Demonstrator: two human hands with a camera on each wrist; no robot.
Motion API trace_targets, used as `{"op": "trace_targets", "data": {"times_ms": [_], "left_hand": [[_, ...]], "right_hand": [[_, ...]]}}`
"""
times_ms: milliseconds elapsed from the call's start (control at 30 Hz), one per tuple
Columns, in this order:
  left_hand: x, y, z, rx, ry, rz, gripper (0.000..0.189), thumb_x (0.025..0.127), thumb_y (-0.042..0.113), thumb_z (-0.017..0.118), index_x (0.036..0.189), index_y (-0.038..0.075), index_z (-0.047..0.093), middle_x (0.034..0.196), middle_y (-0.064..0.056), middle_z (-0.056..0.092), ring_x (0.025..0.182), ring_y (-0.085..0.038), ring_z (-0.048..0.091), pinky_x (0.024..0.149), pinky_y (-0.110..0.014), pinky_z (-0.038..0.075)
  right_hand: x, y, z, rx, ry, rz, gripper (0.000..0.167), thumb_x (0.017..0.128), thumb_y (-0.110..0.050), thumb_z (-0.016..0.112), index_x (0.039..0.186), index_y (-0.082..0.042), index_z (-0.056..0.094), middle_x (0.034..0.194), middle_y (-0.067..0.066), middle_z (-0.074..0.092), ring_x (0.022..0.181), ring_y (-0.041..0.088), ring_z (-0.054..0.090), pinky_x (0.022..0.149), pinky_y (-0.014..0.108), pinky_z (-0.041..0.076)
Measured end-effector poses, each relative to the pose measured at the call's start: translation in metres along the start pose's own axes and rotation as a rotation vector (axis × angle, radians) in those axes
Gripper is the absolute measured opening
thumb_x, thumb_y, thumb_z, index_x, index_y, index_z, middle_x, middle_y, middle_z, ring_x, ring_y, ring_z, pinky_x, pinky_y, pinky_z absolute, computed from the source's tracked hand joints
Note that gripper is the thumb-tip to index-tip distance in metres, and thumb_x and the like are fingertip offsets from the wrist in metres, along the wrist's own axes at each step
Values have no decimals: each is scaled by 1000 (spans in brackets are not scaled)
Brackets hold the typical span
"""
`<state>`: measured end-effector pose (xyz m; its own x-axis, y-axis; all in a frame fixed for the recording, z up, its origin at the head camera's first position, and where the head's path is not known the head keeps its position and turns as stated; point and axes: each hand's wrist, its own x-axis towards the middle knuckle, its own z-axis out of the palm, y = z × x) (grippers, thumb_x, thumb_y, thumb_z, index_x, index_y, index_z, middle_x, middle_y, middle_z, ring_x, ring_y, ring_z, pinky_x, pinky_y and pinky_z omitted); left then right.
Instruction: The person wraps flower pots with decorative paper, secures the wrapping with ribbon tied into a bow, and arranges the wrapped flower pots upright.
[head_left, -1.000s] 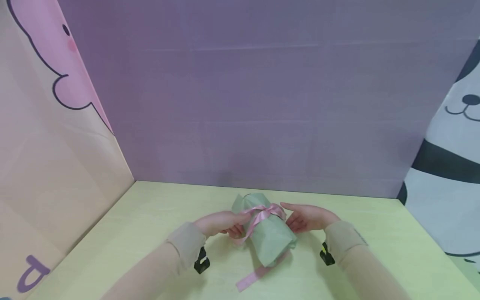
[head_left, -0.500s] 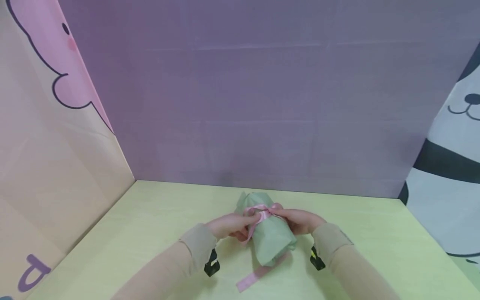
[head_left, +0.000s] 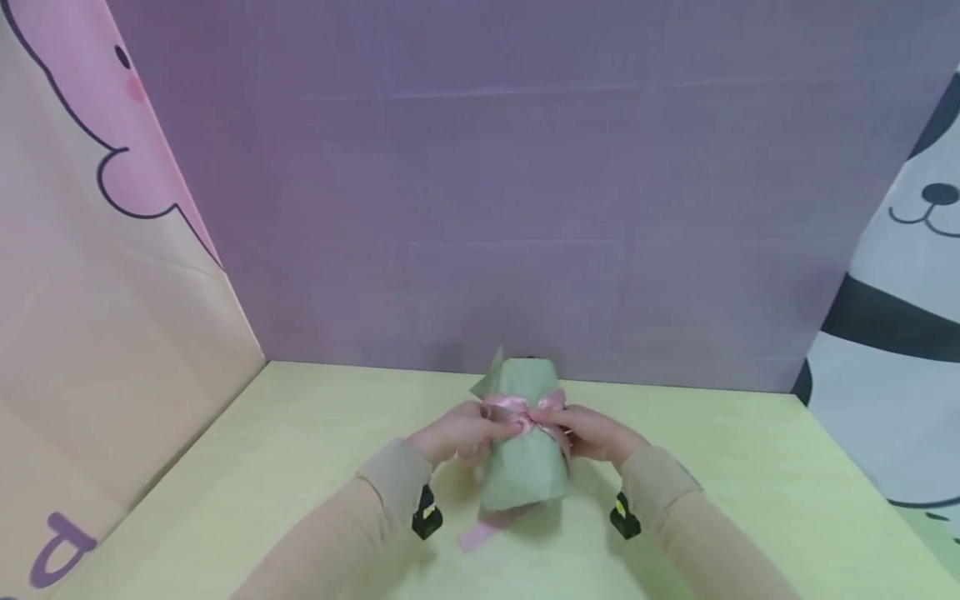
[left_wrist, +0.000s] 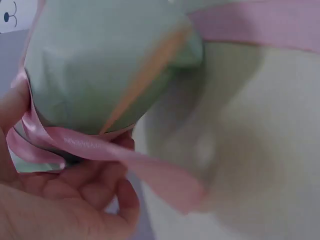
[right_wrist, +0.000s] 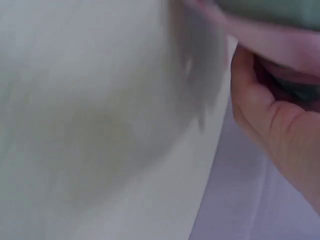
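A bundle wrapped in pale green paper is tied around its middle with a pink satin ribbon. My left hand grips its left side, thumb over the ribbon at the front. From the right, my right hand holds the other side, its thumb also by the knot. In the left wrist view, the fingers of my left hand curl beneath the bundle, and a loose ribbon tail hangs past them. The right wrist view shows my right hand curled against the ribbon band. The paper hides the contents.
A flat pink ribbon strip shows below the bundle, over the pale yellow table. Behind the table rises a purple backdrop. Printed panels stand on both sides, one with a panda.
Both hands have closed in on the bundle's sides and grip it at the ribbon. Its top has tipped up and its lower end has swung left, so it now stands straighter in the head view.
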<state>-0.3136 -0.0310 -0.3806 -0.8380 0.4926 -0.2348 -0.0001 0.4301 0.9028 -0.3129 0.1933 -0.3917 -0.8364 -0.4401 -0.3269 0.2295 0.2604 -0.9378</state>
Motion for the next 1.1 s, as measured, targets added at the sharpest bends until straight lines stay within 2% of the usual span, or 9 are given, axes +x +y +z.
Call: {"op": "trace_targets", "data": {"times_ms": [100,167,267,333,433,500,633,767,1100], "left_hand": [[4,5,-4,25,58,74,30,82,30,74,100,8,63,84,2,63,77,-10,57,75,-27,49],[8,5,-6,28,74,147,34,81,22,76,109,7,64,103,-2,67,95,-13,60,91,-30,48],[13,4,-9,62,107,249,41,78,15,78,114,4,61,109,-8,66,103,-19,60,96,-36,46],[16,3,-11,81,137,299,52,74,13,80,120,4,57,113,-9,65,107,-22,59,98,-38,45],[21,2,-13,62,161,341,68,70,9,82,130,6,49,120,-11,61,111,-25,58,98,-38,46],[25,2,-13,15,168,338,72,69,5,82,131,6,47,120,-12,60,109,-25,58,94,-34,49],[31,0,-7,-171,125,352,68,72,-9,75,132,5,45,118,-17,58,99,-22,62,84,-33,55],[38,-2,0,-372,57,371,58,78,-15,66,130,5,49,115,-18,59,90,-20,65,80,-37,57],[51,-1,9,-440,62,397,42,79,-12,67,116,4,60,97,-10,64,82,-17,65,79,-38,57]], "right_hand": [[2,-7,-1,-23,48,-54,42,90,-31,58,112,5,54,100,3,60,89,14,57,80,29,51],[4,-11,0,-31,79,-94,29,89,-25,61,102,0,59,93,0,62,86,13,57,78,28,51],[8,-15,2,-81,117,-191,14,85,-16,66,94,-5,62,87,-4,64,83,12,60,79,28,50],[10,-17,4,-123,161,-251,15,82,-12,70,93,-5,64,85,-4,65,82,12,61,80,29,50],[13,-17,7,-198,252,-315,28,77,-11,75,100,0,64,86,-1,67,83,13,62,81,29,50],[15,-16,8,-231,309,-339,39,75,-11,78,108,1,61,91,3,68,86,14,61,82,30,50],[20,-13,6,-326,378,-393,56,72,-15,82,120,-2,56,107,12,65,96,18,60,87,33,49],[22,-11,-1,-427,420,-413,62,71,-22,83,124,-4,56,114,14,64,103,24,59,92,38,47],[21,-11,-15,-482,430,-387,69,68,-22,85,127,-3,53,116,18,63,106,31,59,96,48,45]]}}
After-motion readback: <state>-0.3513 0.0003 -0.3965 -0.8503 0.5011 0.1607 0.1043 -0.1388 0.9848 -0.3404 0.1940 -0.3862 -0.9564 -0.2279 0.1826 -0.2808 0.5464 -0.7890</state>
